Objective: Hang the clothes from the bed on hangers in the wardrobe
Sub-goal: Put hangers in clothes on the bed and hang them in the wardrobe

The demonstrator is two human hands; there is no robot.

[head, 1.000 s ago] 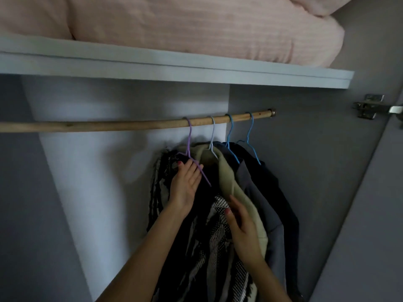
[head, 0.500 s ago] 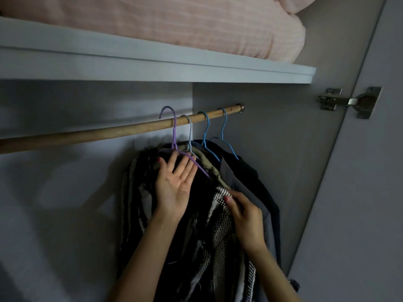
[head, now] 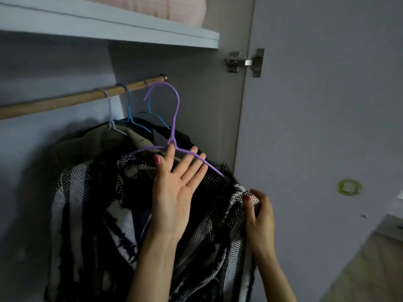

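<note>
The left hand (head: 174, 192), fingers spread flat, carried the purple wire hanger (head: 172, 136) off the wooden rod (head: 72, 101); the right hand (head: 257, 212) pinched the black-and-white knit top (head: 135, 175), steadying it.

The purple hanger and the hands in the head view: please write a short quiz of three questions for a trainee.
1. True or false: the hook of the purple hanger sits on the wooden rod.
2. Which hand pinches the shoulder of the black-and-white knit garment? A. left hand B. right hand C. neither
3. Fill in: the hanger that carries the olive garment is pale ____ in colour.

Key
1. False: the hook is off the rod, held up in front of it.
2. B; the left hand is open, its fingers under the hanger's arm.
3. Lilac: the pale lilac hanger hooks over the rod.
</note>
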